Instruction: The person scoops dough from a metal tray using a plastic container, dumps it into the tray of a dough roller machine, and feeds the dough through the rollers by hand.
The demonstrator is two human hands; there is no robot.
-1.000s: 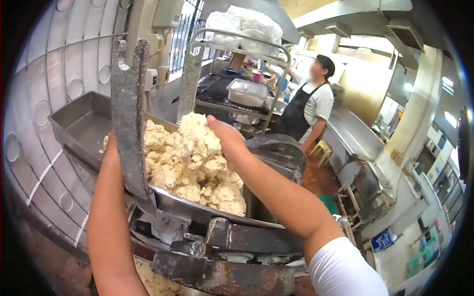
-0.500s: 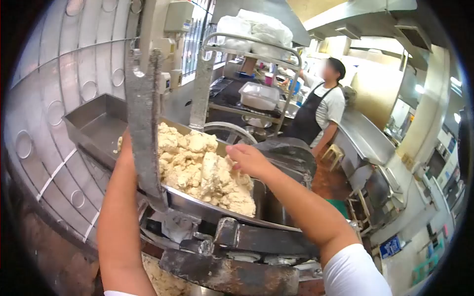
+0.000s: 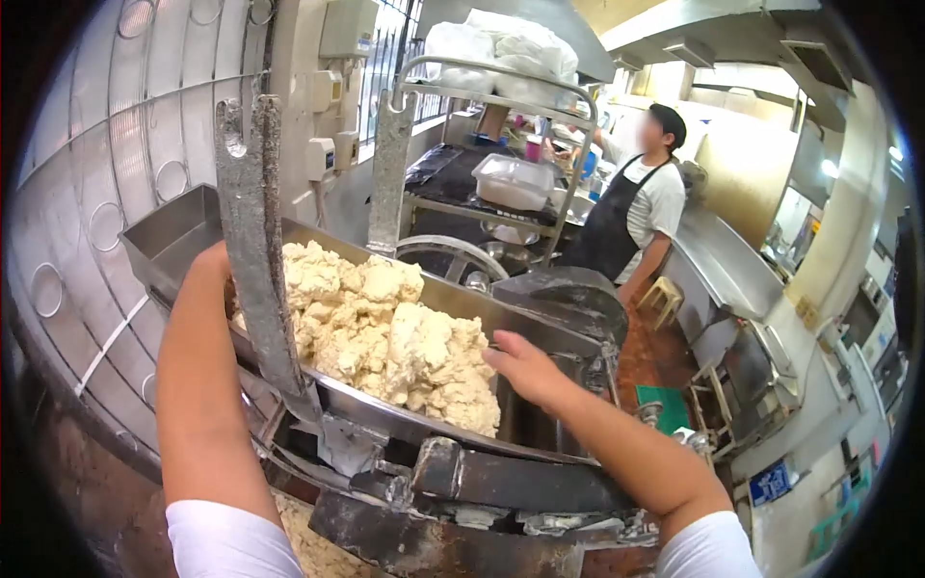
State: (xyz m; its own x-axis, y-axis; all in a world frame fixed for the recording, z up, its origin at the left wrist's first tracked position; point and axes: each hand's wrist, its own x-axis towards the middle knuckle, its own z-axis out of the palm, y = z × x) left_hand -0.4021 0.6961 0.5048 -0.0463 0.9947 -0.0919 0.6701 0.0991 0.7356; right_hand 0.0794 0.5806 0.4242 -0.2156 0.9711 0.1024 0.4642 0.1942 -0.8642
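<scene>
A large heap of pale, lumpy dough (image 3: 385, 337) lies in a long metal trough (image 3: 568, 342), filling its middle and left. My right hand (image 3: 528, 366) is over the trough at the dough's right edge, with fingers stretched out and nothing in them. On the other side, my left hand (image 3: 214, 262) reaches down by the dough's left end, behind a worn metal upright (image 3: 252, 250). Its fingers are hidden there, so what they touch does not show.
Below the trough is a dark, worn metal frame (image 3: 443, 530). A person in a dark apron (image 3: 631, 222) stands beyond, near a wheeled rack (image 3: 568, 231) with a plastic tub (image 3: 514, 183). Barred metalwork (image 3: 106, 173) is at left; a stool (image 3: 661, 301) stands farther right.
My right hand has moved right and down, away from the top of the dough. My left hand has shifted left beside the upright. The view has also shifted slightly.
</scene>
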